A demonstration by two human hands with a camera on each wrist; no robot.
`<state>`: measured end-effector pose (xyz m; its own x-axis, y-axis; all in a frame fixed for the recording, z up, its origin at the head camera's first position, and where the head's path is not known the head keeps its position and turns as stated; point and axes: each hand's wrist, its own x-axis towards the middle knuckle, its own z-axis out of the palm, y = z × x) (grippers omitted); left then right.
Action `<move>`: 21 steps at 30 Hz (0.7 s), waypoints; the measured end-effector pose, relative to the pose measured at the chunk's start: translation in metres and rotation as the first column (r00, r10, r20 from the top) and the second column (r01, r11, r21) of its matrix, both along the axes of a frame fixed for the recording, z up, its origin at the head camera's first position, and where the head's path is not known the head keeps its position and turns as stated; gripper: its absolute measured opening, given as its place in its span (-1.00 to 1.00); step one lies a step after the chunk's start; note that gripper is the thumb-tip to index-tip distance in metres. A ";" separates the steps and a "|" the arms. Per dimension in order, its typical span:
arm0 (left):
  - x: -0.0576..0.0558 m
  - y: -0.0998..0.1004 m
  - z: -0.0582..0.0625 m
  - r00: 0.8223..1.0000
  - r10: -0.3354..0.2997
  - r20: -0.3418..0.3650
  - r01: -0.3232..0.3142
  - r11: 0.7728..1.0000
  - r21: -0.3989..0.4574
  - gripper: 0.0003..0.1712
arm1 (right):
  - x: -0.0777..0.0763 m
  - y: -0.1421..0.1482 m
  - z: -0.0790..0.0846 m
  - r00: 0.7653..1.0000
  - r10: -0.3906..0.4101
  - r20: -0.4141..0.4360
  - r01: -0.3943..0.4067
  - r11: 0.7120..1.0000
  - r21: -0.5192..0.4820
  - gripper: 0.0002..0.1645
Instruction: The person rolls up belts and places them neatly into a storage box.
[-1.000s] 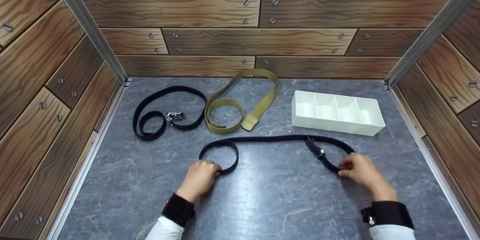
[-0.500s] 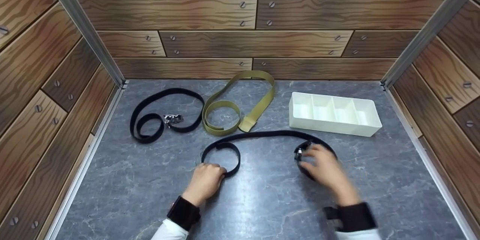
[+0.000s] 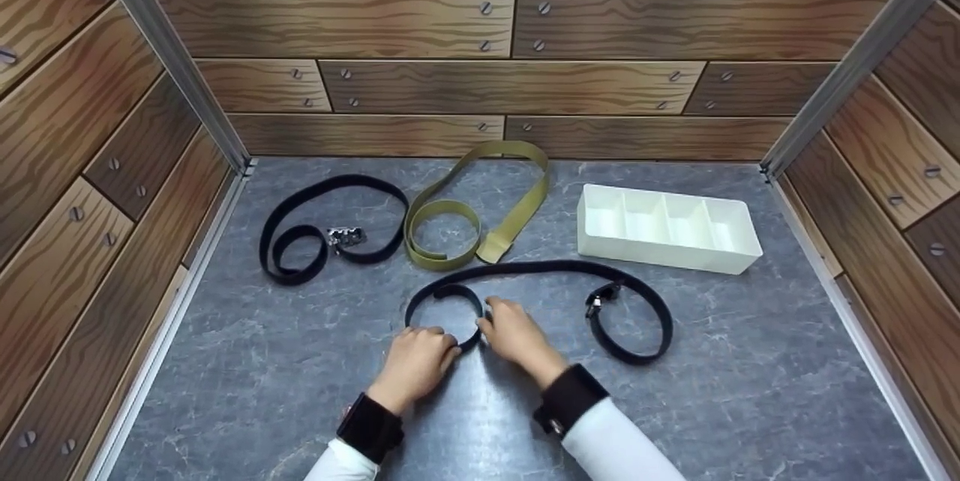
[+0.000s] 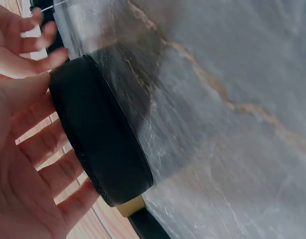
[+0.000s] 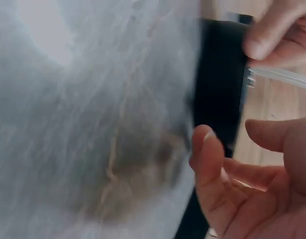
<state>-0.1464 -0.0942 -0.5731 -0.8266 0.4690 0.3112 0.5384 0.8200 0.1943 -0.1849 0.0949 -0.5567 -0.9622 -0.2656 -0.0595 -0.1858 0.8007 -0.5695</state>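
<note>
In the head view a black belt (image 3: 559, 266) lies on its edge in a long curve, with a coil at its left end and a loop with a silver buckle (image 3: 597, 302) at its right. My left hand (image 3: 415, 361) pinches the near side of the coil; in the left wrist view, the thumb lies near the top of the coiled black band (image 4: 100, 129) and the fingers reach behind it. At the coil's right side is my right hand (image 3: 517, 332). Its thumb and fingers stand apart beside the band (image 5: 220, 79) in the right wrist view.
Behind lie another black belt (image 3: 334, 179) with a metal buckle (image 3: 346, 235) and an olive belt (image 3: 531, 205), both partly coiled. A white divided box (image 3: 667, 252) stands at the right rear. Wood-patterned walls (image 3: 420, 87) enclose the grey marbled surface (image 3: 300, 391).
My right hand has let go of the buckle end and moved left to the coil. The buckle loop has shifted left and rounded. My left hand stays at the coil.
</note>
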 end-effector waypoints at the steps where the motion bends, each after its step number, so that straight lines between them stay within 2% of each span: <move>1: -0.001 -0.001 -0.001 1.000 0.004 -0.011 -0.003 1.000 0.020 -0.81 | -0.003 -0.003 -0.002 1.000 0.004 0.012 -0.004 1.000 0.003 -0.53; 3: -0.004 -0.003 -0.002 0.998 0.042 -0.050 -0.039 0.997 0.062 -0.85 | -0.008 -0.007 -0.004 1.000 0.016 0.021 -0.016 1.000 0.011 -0.51; 4: -0.005 -0.005 -0.002 0.994 0.083 -0.072 -0.077 0.994 0.083 -0.86 | -0.010 -0.009 -0.005 1.000 0.020 0.023 -0.020 1.000 0.011 -0.50; 6: -0.009 -0.008 -0.002 0.976 0.198 -0.094 -0.186 0.974 0.127 -0.77 | -0.013 -0.010 -0.006 0.999 0.031 0.020 -0.031 0.999 0.013 -0.46; 7: -0.010 -0.010 -0.002 0.961 0.262 -0.092 -0.248 0.958 0.145 -0.69 | -0.013 -0.011 -0.007 0.999 0.034 0.025 -0.034 0.999 0.012 -0.44; 9: -0.012 -0.013 -0.001 0.927 0.371 -0.052 -0.360 0.921 0.151 -0.60 | -0.015 -0.012 -0.009 0.998 0.053 0.022 -0.053 0.999 0.005 -0.42; 11: -0.012 -0.016 0.000 0.905 0.426 0.022 -0.425 0.895 0.136 -0.69 | -0.016 -0.013 -0.010 0.996 0.088 0.007 -0.088 0.996 0.005 -0.42; 14: -0.015 -0.019 0.000 0.890 0.435 0.136 -0.450 0.886 0.114 -0.86 | -0.016 -0.014 -0.011 0.991 0.134 -0.018 -0.134 0.991 0.015 -0.45; 16: -0.017 -0.021 0.001 0.884 0.425 0.194 -0.452 0.884 0.119 -0.88 | -0.017 -0.015 -0.011 0.987 0.157 -0.023 -0.157 0.987 0.021 -0.48; 19: -0.019 -0.022 0.003 0.877 0.411 0.247 -0.452 0.882 0.136 -0.89 | -0.018 -0.017 -0.009 0.982 0.190 -0.008 -0.190 0.982 0.011 -0.49; 21: -0.019 -0.022 0.004 0.880 0.394 0.264 -0.440 0.886 0.144 -0.87 | -0.019 -0.018 -0.009 0.977 0.212 0.000 -0.212 0.977 0.003 -0.49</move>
